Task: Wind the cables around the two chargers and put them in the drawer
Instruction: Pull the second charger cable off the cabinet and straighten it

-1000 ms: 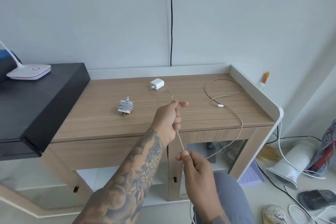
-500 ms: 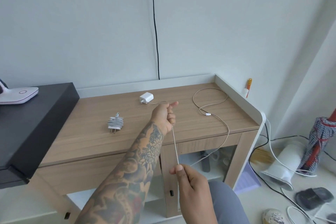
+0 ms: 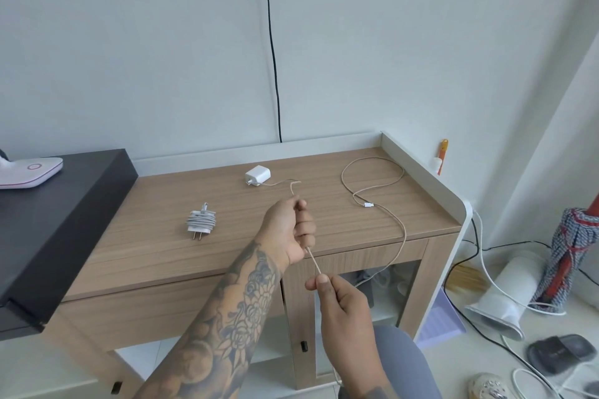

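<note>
Head view of a wooden tabletop (image 3: 324, 204) set against a white wall. The left hand (image 3: 288, 233), fingers curled into a fist, grips a beige cable (image 3: 382, 185) above the front part of the tabletop. The right hand (image 3: 343, 298), lower and in front of the tabletop edge, pinches the same cable between thumb and fingertip; a short taut stretch runs between the two hands, which are near each other but apart. From the left hand the cable leads back to a white charger (image 3: 258, 174) lying near the rear of the tabletop. The rest of the cable forms a loose loop at right and hangs over the front edge. A second charger (image 3: 201, 223), already wound with its cable, lies at left, prongs toward the viewer.
</note>
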